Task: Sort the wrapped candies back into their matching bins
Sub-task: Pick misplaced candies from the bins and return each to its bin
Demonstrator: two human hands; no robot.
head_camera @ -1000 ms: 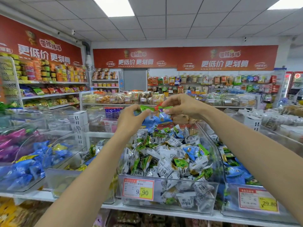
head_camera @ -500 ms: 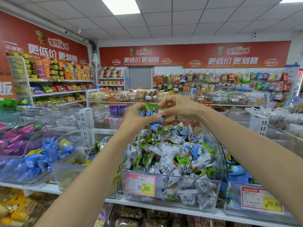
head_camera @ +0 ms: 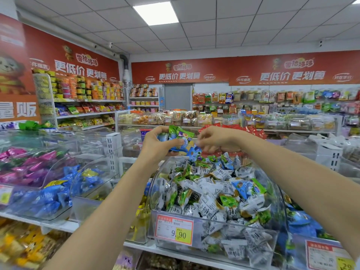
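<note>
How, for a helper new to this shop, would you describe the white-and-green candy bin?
From the red banner on the back wall, drop to the front shelf of clear bins. The bin lies just below the left hand, gripping mixed candies, and the right hand, pinching a blue candy. Unlike its mostly blue neighbours, it holds white-and-green wrappers and bears a 9.90 price tag.

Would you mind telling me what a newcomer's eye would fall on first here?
Two hands meet at centre: the left hand grips a clutch of blue and green candies, the right hand curled close beside it. Below them sits a clear bin heaped with white, green and blue candies, its price tag reading 9.90. Red banners hang far behind.
</note>
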